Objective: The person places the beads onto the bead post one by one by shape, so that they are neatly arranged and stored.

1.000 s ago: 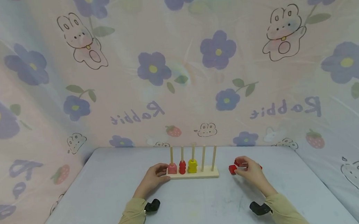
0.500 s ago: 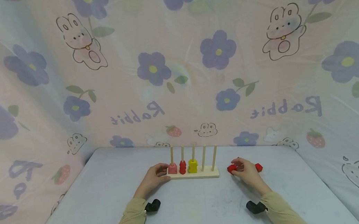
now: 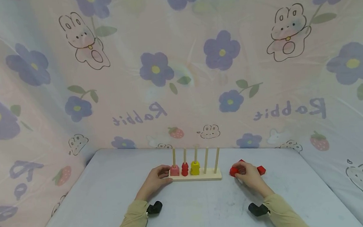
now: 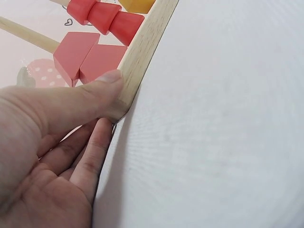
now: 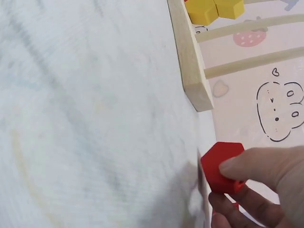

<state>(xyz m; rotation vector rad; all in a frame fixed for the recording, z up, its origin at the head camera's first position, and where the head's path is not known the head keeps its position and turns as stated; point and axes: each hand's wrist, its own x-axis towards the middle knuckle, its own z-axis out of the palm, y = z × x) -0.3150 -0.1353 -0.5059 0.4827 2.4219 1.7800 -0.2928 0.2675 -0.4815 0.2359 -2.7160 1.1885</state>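
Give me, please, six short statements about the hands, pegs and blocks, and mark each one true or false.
1. The left hand grips one end of the wooden base. True.
2. The right hand pinches a red block. True.
3. The right hand touches the wooden base. False: it is apart from the base.
4. Yellow blocks sit on the middle peg. True.
5. All five pegs carry blocks. False: the two pegs farthest from the left hand bear none.
6. Every red block is on a peg. False: another red block lies on the table.
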